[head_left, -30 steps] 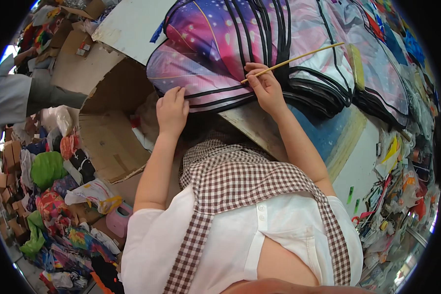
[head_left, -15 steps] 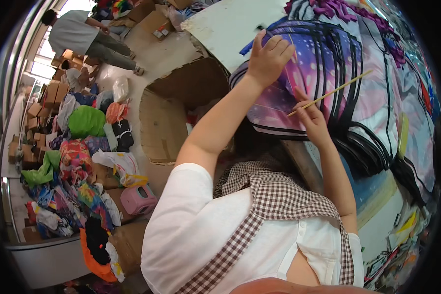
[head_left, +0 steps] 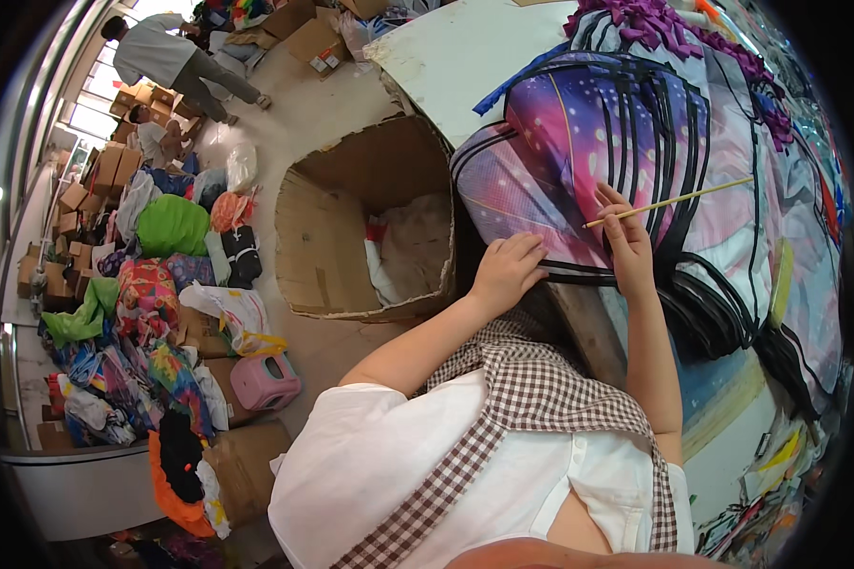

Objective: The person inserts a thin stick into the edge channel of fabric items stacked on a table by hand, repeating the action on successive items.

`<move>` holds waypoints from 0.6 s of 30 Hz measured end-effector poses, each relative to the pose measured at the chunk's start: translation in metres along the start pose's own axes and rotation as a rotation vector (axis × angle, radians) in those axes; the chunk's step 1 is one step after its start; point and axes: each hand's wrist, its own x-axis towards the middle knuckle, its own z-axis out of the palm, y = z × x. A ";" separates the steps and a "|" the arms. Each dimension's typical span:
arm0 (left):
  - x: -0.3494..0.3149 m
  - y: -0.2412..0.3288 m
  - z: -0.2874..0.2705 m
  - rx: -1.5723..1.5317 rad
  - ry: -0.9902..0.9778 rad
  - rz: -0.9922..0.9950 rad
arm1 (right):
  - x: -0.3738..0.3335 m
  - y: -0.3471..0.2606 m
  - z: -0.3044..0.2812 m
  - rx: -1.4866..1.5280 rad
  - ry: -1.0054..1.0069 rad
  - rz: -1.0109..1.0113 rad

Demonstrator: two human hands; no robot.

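A stack of purple, blue and pink printed fabric (head_left: 565, 133) with black edging lies on the table in front of me. At its near left edge is my left hand (head_left: 505, 273), fingers bent over the fabric's border, which looks pinched between fingers and thumb. My right hand (head_left: 628, 248) is over the stack's near part, closed round a thin wooden stick (head_left: 683, 198). The stick slants up to the right across the black strips. Below the right hand, a bundle of black edging (head_left: 707, 313) hangs at the table's side.
A large open cardboard box (head_left: 318, 247) stands left of the table (head_left: 436, 62), with some white and brown material inside. Bagged fabrics and a pink plastic stool (head_left: 264, 381) are farther left. Two people are among boxes at the far left. Purple ruffled fabric (head_left: 640, 24) lies at the back.
My left hand has come down from the upper part of the fabric to its near edge. The right hand, holding the stick, has shifted slightly right and down.
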 end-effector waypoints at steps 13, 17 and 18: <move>-0.019 -0.002 0.008 -0.381 -0.050 -0.366 | -0.042 0.000 0.011 0.202 0.136 0.081; -0.024 0.025 -0.005 -1.207 -0.170 -1.189 | -0.055 0.001 0.009 0.152 0.164 0.087; -0.024 0.028 -0.004 -1.479 -0.064 -1.370 | -0.058 0.004 0.008 0.171 0.162 0.076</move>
